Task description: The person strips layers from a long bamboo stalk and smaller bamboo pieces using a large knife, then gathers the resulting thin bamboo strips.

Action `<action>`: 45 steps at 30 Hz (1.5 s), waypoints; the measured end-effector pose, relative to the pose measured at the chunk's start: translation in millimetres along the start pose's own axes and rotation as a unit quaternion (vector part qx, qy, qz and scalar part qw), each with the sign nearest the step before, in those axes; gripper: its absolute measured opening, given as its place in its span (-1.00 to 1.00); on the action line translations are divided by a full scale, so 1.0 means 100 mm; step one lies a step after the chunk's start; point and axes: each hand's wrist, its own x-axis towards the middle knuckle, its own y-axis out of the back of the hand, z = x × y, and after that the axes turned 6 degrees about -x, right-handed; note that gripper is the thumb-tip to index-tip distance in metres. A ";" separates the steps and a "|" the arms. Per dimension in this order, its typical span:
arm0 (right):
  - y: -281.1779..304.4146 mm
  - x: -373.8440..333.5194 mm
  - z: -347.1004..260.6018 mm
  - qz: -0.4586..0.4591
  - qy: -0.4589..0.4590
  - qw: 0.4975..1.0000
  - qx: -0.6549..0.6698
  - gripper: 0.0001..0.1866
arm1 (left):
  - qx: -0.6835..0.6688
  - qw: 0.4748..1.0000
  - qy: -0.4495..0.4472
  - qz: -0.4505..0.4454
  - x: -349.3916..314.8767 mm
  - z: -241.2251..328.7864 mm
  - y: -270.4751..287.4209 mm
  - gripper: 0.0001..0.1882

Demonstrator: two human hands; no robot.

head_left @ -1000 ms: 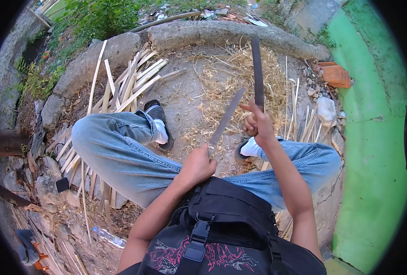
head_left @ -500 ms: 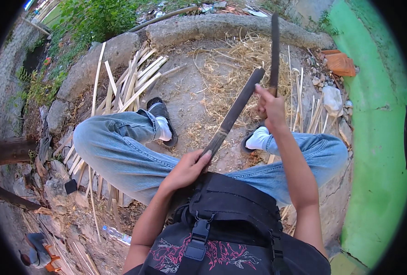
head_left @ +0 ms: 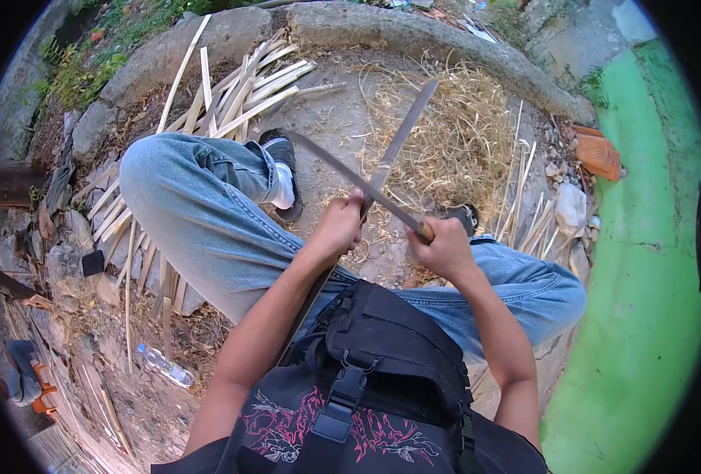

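My left hand [head_left: 341, 227] is closed around a long dark bamboo strip [head_left: 404, 133] with a paler node partway along it. The strip slants up and away to the right, and its near end runs back along my left forearm toward my lap. My right hand [head_left: 445, 245] grips the wooden handle of a long machete [head_left: 341, 167]. Its dark blade points up and left and crosses the strip just beyond my left fingers. Whether the edge bites into the strip, I cannot tell.
Curly shavings [head_left: 465, 134] lie in a heap ahead, inside a stone curb [head_left: 398, 35]. Pale split strips [head_left: 248, 95] are piled at left. A green wall [head_left: 642, 261] stands right, near a white stone [head_left: 571, 209]. A plastic bottle [head_left: 165, 365] lies lower left.
The machete has swung down from upright to lie leftward across the strip. My left hand has moved farther up along the strip, and my right hand has come lower and nearer to it.
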 end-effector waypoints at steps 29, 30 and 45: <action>0.01 0.46 0.65 0.059 -0.063 0.994 -0.061 -0.82 | -0.042 0.995 0.015 -0.085 0.03 -0.17 0.03 -0.41; 0.05 0.56 0.70 0.040 -0.108 0.991 -0.071 -0.82 | -0.034 0.996 0.004 -0.085 0.05 -0.19 0.02 -0.41; -0.12 0.49 0.80 0.067 -0.077 0.989 -0.105 -0.79 | -0.019 0.996 0.009 -0.090 0.04 -0.24 0.03 -0.46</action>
